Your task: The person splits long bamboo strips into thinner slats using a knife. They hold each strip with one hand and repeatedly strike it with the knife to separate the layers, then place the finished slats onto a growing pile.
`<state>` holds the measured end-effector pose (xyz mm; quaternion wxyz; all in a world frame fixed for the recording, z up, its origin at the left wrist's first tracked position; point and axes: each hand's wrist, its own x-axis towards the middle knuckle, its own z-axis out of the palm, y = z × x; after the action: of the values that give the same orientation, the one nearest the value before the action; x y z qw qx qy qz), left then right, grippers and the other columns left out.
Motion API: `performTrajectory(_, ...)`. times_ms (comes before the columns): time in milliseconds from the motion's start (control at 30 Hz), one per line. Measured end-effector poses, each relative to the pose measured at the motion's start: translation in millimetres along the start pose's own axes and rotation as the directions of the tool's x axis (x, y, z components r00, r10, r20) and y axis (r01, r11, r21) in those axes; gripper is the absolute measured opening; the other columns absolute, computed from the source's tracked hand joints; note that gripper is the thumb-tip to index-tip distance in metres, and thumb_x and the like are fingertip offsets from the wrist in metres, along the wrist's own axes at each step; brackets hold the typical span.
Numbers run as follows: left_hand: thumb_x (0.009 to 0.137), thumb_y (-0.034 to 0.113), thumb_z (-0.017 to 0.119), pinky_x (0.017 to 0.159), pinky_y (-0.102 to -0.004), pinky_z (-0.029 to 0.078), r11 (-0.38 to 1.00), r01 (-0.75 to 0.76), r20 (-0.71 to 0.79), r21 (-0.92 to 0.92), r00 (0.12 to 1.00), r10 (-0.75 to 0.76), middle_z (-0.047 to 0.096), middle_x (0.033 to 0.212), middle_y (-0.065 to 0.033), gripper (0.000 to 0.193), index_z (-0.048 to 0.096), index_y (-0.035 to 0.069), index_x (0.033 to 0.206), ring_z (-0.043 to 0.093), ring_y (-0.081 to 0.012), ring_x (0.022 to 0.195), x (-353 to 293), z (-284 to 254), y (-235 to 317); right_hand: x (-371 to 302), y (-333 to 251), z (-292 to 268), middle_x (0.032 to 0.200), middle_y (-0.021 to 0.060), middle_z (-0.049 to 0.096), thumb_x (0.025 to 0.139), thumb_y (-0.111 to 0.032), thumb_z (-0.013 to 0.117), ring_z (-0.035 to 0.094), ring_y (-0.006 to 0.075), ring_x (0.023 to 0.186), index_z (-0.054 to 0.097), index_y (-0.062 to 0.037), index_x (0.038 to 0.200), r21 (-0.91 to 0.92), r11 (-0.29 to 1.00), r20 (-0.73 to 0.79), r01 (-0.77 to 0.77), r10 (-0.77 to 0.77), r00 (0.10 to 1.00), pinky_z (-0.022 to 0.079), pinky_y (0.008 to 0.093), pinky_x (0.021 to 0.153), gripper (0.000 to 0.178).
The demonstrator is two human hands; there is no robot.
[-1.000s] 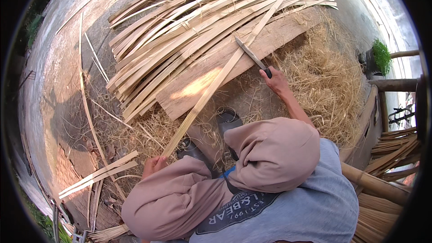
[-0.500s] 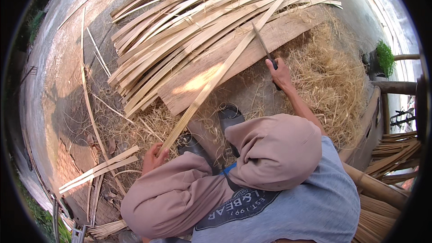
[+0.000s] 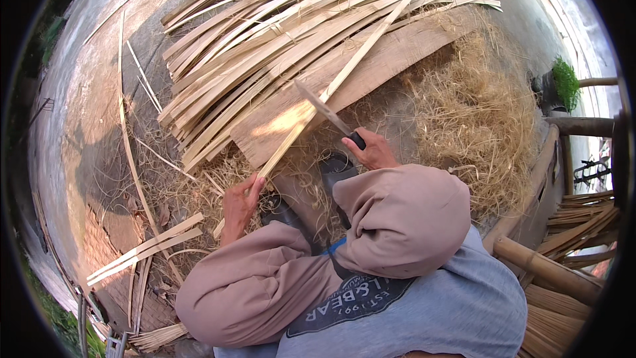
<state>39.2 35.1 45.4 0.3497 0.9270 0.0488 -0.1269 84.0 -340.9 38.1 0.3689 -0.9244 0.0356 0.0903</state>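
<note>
My left hand pinches the lower part of a long, pale bamboo strip, which slants up and right across a wooden board. In my right hand is a knife with a black handle; my fingers wrap round the handle. Its blade points up and left and crosses the strip over the sunlit part of the board. Beyond the board lies a wide heap of split bamboo strips.
Curly shavings pile up on the right and scatter round my feet. Loose strips lie on the left. A potted green plant and a bamboo pole stand at the right. Between my knees a plank slopes down from the board.
My right hand has brought the knife down and left, along the strip toward me. My left hand has moved up and slightly right, gripping the strip higher.
</note>
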Motion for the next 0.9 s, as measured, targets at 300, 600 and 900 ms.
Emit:
performTrajectory(300,0.098,0.043,0.071,0.061,-0.0348,0.05,0.999,0.031,0.034,0.036,0.999,-0.032,0.074,0.075,-0.0168,0.042,0.077,0.009,0.121,0.067,-0.0165,0.061,-20,-34,-16,41,41,-26,0.078,0.0176,0.066,0.096,-0.048,0.071,0.069,0.0371,0.073,0.063,-0.006,0.092,-0.096,0.992,-0.112,0.084,-0.095,0.989,0.052,0.0475,0.065,0.043)
performTrajectory(600,0.097,0.036,0.074,0.069,-0.0333,0.05,0.987,0.16,0.084,0.017,0.983,-0.161,0.073,0.077,-0.0134,0.04,0.074,0.007,0.124,0.06,-0.0114,0.072,-51,-63,-44,74,57,-60,0.067,0.0183,0.063,0.097,-0.049,0.07,0.064,0.0363,0.062,0.061,-0.0024,0.083,-0.077,0.994,-0.19,0.081,-0.095,0.977,0.051,0.0463,0.058,0.049)
performTrajectory(900,0.096,0.029,0.076,0.064,-0.0311,0.05,0.893,0.378,0.158,-0.243,0.924,-0.348,0.075,0.076,-0.0113,0.029,0.078,0.004,0.109,0.063,-0.0085,0.07,-89,-63,-153,106,137,-139,0.066,0.0185,0.064,0.098,-0.056,0.063,0.065,0.0321,0.064,0.064,0.0004,0.081,0.009,0.965,-0.49,-0.26,0.231,0.841,0.05,0.0448,0.062,0.059)
